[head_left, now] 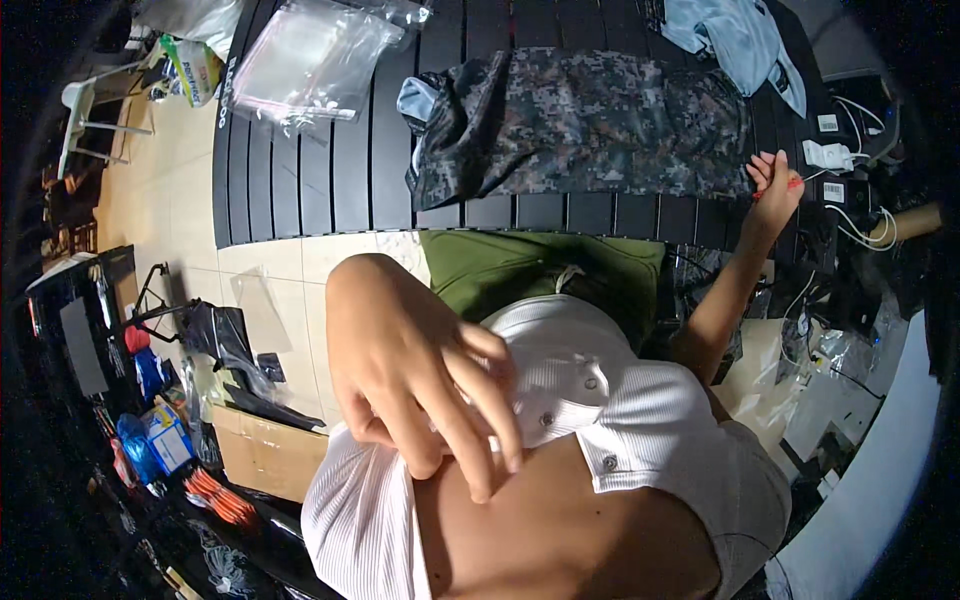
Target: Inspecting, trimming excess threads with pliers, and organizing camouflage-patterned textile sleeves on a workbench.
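My left hand (425, 365) is raised close in front of my chest, over the white ribbed shirt (690, 410). Its fingers hang apart and loosely bent, with nothing in them. At the right end of the black slatted table (345, 190), my right hand (768, 180) rests beside a dark camouflage garment (610, 120), a red band at its wrist. Its fingers are slightly curled and apart, and I see nothing held. The garment lies spread across the table, with a small light-blue piece (416, 98) showing at its left end.
Clear plastic bags (310, 65) lie at the table's far left, and a light-blue cloth (730, 45) at the far right. White cables and a white plug (830, 155) sit by the right edge. A cardboard piece (265, 450) and bundled goods stand on the left floor.
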